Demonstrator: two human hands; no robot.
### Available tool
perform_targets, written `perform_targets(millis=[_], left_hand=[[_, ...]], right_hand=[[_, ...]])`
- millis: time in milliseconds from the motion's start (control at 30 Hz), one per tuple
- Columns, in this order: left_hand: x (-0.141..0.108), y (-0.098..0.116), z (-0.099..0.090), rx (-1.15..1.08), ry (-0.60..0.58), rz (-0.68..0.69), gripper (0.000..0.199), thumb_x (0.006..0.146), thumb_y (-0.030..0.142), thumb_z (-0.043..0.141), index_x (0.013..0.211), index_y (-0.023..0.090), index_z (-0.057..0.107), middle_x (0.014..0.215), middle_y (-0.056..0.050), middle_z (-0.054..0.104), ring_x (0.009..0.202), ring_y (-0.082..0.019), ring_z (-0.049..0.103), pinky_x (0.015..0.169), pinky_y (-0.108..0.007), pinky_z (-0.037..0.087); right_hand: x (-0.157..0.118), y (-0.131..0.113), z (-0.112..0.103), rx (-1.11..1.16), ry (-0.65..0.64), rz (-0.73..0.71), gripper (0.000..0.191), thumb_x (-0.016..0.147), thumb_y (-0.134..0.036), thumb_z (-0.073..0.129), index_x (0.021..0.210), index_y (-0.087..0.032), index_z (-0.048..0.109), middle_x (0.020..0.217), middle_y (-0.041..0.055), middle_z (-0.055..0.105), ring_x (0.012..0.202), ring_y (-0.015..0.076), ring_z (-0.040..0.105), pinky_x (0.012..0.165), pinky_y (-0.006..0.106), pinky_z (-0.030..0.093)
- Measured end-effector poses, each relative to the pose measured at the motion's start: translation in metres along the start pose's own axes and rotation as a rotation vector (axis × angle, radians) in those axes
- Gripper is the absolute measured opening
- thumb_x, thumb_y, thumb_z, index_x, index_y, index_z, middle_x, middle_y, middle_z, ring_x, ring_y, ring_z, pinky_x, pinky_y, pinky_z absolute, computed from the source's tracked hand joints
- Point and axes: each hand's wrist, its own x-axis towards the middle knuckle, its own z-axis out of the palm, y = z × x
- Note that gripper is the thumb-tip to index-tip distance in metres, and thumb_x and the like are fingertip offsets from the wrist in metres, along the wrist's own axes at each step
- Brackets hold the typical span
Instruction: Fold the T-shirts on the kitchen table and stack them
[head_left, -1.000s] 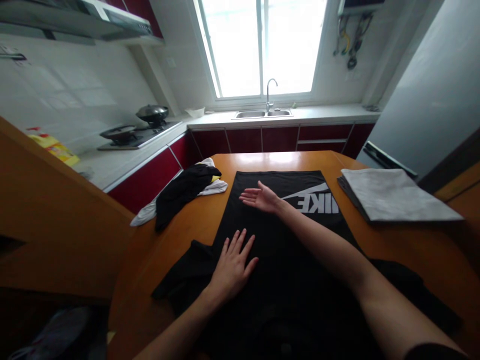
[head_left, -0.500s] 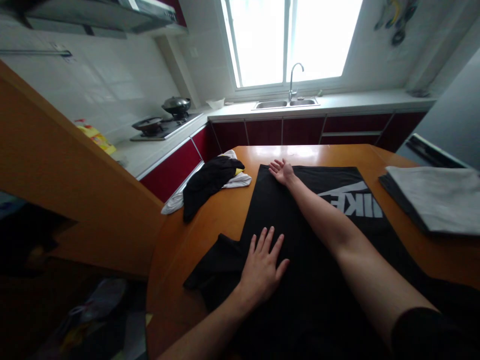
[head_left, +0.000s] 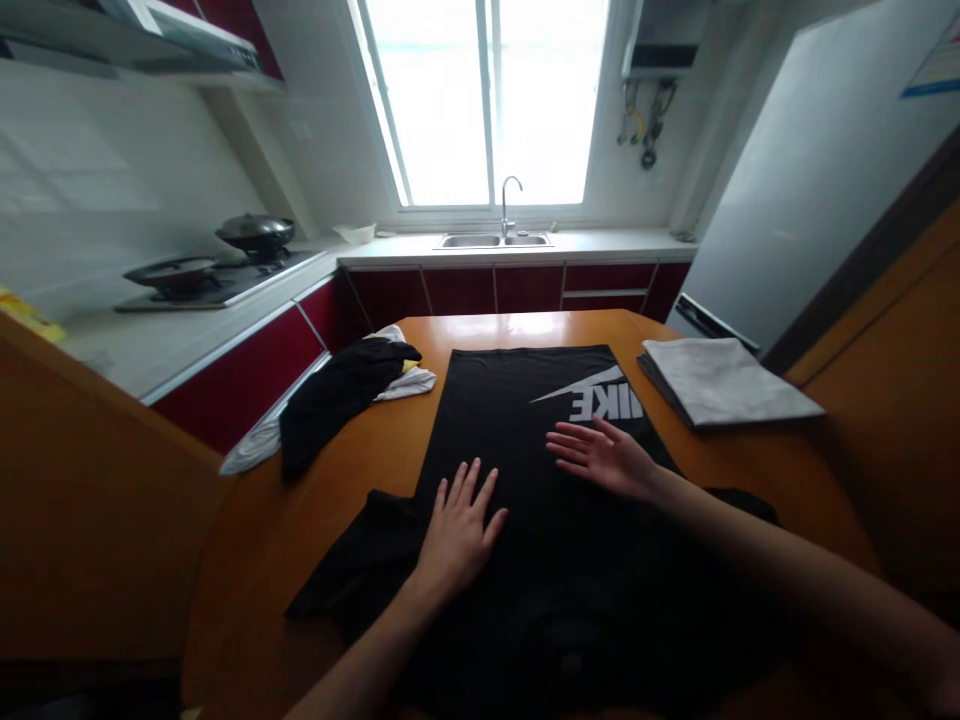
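Observation:
A black T-shirt (head_left: 510,430) with a pale logo lies spread on the wooden table (head_left: 360,455), its hem toward the window and its collar end close to me. My left hand (head_left: 459,530) rests flat on the shirt's left part, fingers spread. Over the shirt's right part, just below the lettering, is my right hand (head_left: 600,458), its fingers stretched out and holding nothing. Whether the right hand touches the cloth, I cannot tell. The left sleeve (head_left: 360,555) lies out to the side, somewhat creased.
Crumpled black and white clothes (head_left: 337,395) lie at the table's left edge. Folded grey cloth (head_left: 727,378) sits at the right. Beyond are a counter with a sink (head_left: 491,241), a stove with pans (head_left: 255,232) and a fridge (head_left: 810,170).
My right hand has come back from the shirt's far left edge to its right part, near the logo. My left hand stays flat on the shirt. The view has turned right.

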Motion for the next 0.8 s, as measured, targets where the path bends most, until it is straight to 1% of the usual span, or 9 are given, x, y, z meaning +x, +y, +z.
perform_targets(millis=[167, 233, 367, 500, 567, 600, 700, 733, 800], left_hand=[[0.003, -0.003, 0.001, -0.014, 0.001, 0.010, 0.058, 0.102, 0.051, 0.040, 0.154, 0.024, 0.039, 0.163, -0.011, 0.029, 0.151, -0.031, 0.024, 0.119, -0.058, 0.026], [0.004, -0.003, 0.000, -0.020, 0.008, 0.013, 0.058, 0.102, 0.051, 0.040, 0.154, 0.025, 0.040, 0.163, -0.011, 0.030, 0.151, -0.031, 0.024, 0.119, -0.058, 0.026], [0.004, -0.003, -0.001, -0.023, -0.008, 0.014, 0.059, 0.102, 0.051, 0.039, 0.154, 0.024, 0.039, 0.163, -0.011, 0.030, 0.151, -0.031, 0.024, 0.119, -0.058, 0.025], [0.005, -0.001, -0.002, -0.005, -0.029, 0.004, 0.059, 0.102, 0.051, 0.039, 0.155, 0.023, 0.039, 0.163, -0.012, 0.030, 0.152, -0.031, 0.023, 0.120, -0.056, 0.024], [0.006, 0.000, -0.004, -0.005, -0.031, 0.007, 0.059, 0.102, 0.051, 0.039, 0.154, 0.022, 0.039, 0.163, -0.012, 0.030, 0.152, -0.031, 0.022, 0.120, -0.056, 0.023], [0.006, 0.000, -0.005, -0.011, -0.034, 0.008, 0.059, 0.102, 0.050, 0.039, 0.154, 0.022, 0.039, 0.163, -0.013, 0.030, 0.152, -0.031, 0.022, 0.120, -0.056, 0.024], [0.006, 0.002, -0.014, -0.034, -0.021, 0.017, 0.059, 0.103, 0.049, 0.040, 0.154, 0.021, 0.039, 0.164, -0.014, 0.028, 0.152, -0.033, 0.020, 0.119, -0.059, 0.023], [0.004, 0.004, -0.019, -0.042, -0.003, 0.034, 0.058, 0.103, 0.048, 0.041, 0.154, 0.022, 0.039, 0.164, -0.013, 0.026, 0.153, -0.033, 0.019, 0.120, -0.060, 0.021], [-0.001, 0.012, -0.028, -0.065, 0.023, 0.100, 0.056, 0.103, 0.046, 0.040, 0.154, 0.023, 0.038, 0.165, -0.011, 0.024, 0.154, -0.031, 0.016, 0.121, -0.059, 0.019]], right_hand=[[-0.042, -0.029, -0.059, 0.069, 0.572, -0.389, 0.033, 0.100, -0.040, 0.038, 0.118, -0.023, 0.060, 0.135, 0.0129, 0.062, 0.128, 0.0216, 0.059, 0.104, 0.048, 0.052], [-0.054, -0.039, -0.068, 0.086, 0.670, -0.517, 0.034, 0.100, -0.039, 0.034, 0.115, -0.025, 0.061, 0.138, 0.0118, 0.060, 0.128, 0.0208, 0.059, 0.103, 0.048, 0.053], [-0.070, -0.029, -0.056, 0.099, 0.594, -0.576, 0.039, 0.099, -0.044, 0.033, 0.114, -0.024, 0.063, 0.142, 0.0122, 0.057, 0.131, 0.0214, 0.057, 0.104, 0.046, 0.053], [-0.073, 0.004, -0.033, 0.095, 0.476, -0.431, 0.038, 0.099, -0.044, 0.037, 0.114, -0.022, 0.064, 0.137, 0.0132, 0.061, 0.130, 0.0231, 0.057, 0.105, 0.047, 0.051], [-0.075, 0.018, -0.025, 0.058, 0.537, -0.401, 0.035, 0.099, -0.040, 0.038, 0.110, -0.021, 0.065, 0.130, 0.0128, 0.065, 0.126, 0.0232, 0.061, 0.107, 0.047, 0.049], [-0.078, 0.023, -0.022, 0.006, 0.597, -0.453, 0.034, 0.099, -0.038, 0.038, 0.109, -0.022, 0.066, 0.127, 0.0117, 0.067, 0.123, 0.0231, 0.062, 0.109, 0.047, 0.048], [-0.097, 0.034, -0.008, -0.427, 0.675, -0.754, 0.031, 0.098, -0.035, 0.044, 0.114, -0.024, 0.068, 0.128, 0.0079, 0.066, 0.123, 0.0245, 0.061, 0.112, 0.050, 0.043], [-0.106, 0.038, -0.001, -0.652, 0.630, -0.820, 0.030, 0.097, -0.035, 0.047, 0.116, -0.025, 0.069, 0.130, 0.0073, 0.065, 0.125, 0.0257, 0.059, 0.113, 0.051, 0.042], [-0.124, 0.050, 0.011, -1.100, 0.485, -0.819, 0.030, 0.096, -0.034, 0.052, 0.120, -0.027, 0.070, 0.135, 0.0069, 0.063, 0.129, 0.0276, 0.055, 0.114, 0.052, 0.040]])
